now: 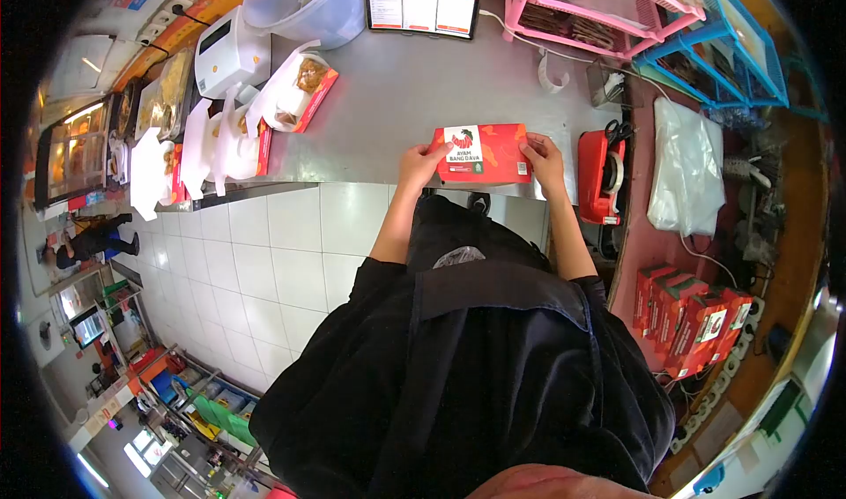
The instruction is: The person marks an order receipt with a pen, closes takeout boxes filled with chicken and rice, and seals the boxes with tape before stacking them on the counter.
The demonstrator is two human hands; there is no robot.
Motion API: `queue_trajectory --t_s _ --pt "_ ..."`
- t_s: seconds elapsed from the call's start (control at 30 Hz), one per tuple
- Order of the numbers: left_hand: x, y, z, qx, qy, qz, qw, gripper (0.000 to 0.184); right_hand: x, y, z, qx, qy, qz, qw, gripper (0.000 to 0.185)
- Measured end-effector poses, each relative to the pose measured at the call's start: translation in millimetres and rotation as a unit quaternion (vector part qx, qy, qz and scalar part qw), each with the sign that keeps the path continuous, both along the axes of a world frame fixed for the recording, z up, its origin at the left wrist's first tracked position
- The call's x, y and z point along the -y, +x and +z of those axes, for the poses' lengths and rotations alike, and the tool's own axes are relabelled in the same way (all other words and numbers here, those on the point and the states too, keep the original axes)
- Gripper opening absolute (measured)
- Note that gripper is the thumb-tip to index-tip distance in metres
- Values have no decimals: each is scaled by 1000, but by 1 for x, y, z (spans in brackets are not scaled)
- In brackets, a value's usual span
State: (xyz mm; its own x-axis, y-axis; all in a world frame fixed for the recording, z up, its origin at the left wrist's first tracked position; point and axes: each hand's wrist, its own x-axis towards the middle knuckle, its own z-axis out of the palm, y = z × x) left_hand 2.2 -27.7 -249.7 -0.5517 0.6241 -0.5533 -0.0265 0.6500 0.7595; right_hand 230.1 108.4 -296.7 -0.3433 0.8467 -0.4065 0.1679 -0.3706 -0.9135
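A closed red food box point(502, 153) with a white label reading "AYAM BANG DAVA" is at the front edge of the steel counter. My left hand point(425, 164) grips its left end, thumb on top near the label. At the right end, my right hand point(544, 159) pinches the box's edge with thumb and fingers. To the left on the counter lies an open box point(308, 93) with fried food and a white wrapper inside. Further left, more open boxes point(242, 146) have white paper flaps standing up; their contents are partly hidden.
A tablet point(421, 5), a clear bucket point(304, 10) and a white printer point(231, 55) line the back. Pink point(604, 14) and blue racks point(718, 49) stand back right. A red tape dispenser point(599, 186), plastic bags point(687, 168) and stacked red boxes point(692, 318) are rightward. A person point(92, 242) is far left.
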Motion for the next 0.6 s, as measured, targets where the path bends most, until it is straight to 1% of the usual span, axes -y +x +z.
queue_trajectory --t_s 0.07,0.17,0.27,0.3,0.37,0.4,0.43,0.47,0.5,0.53,0.57,0.6 --pt "0 0 3 13 2 1 1000 57 -1 -1 -2 0 17 -1 1000 34" --pt "4 1 -11 -37 -5 -70 997 52 -1 -1 -4 -17 33 4 999 34" --pt "9 2 -45 -19 29 -59 998 49 -1 1 -4 -23 12 12 1000 36" --pt "10 1 -53 -8 86 -61 994 52 -2 2 -3 -21 -1 14 1000 37" --pt "18 -1 -69 22 192 -64 979 58 -11 7 -2 21 -38 58 997 45" --pt "18 -9 -83 -60 177 -96 978 70 -18 10 3 43 -55 81 994 48" --pt "14 -14 -72 -143 157 -123 969 86 -24 9 17 96 115 156 976 57" --pt "12 -19 -61 -239 177 -139 945 99 -30 7 30 144 281 227 921 65" --pt "2 -20 -33 -296 171 -237 909 105 -36 2 46 186 438 289 831 74" --pt "-10 -22 -9 -350 163 -332 861 111 -40 -3 59 215 462 365 779 82" --pt "-17 -22 7 -396 153 -422 801 117 -40 -7 71 243 479 438 720 90" --pt "-25 -21 13 -371 126 -492 778 127 -36 -10 77 268 490 509 655 98"
